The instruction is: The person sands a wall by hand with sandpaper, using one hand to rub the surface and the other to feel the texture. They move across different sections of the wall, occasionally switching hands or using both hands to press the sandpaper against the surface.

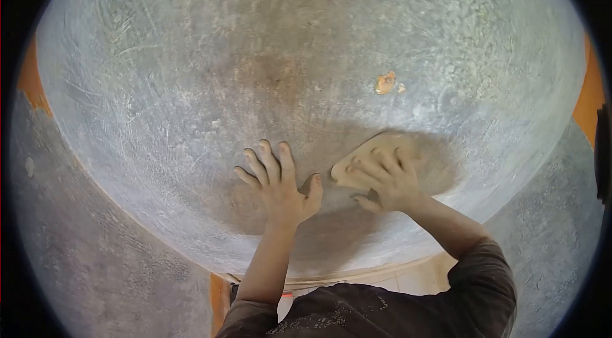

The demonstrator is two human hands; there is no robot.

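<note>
Grey, scratched plaster wall (191, 70) fills my view; my right hand (386, 179) presses a tan, rounded sanding pad (376, 156), half hidden under my fingers; my left hand (277, 182) lies flat, fingers spread.

Your tan sanding pad (376, 158) lies against a grey, scratch-streaked wall (191, 70) with a brownish central patch, an orange chip (384, 83), and your dark speckled sleeves (484, 280).

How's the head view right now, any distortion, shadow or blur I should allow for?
Head view: strong fisheye bend with black corners; the grey rounded surface is softly lit, no glare; a shadow spreads around the right hand and its pad; the left hand is sharp; the edges look slightly smeared.
</note>
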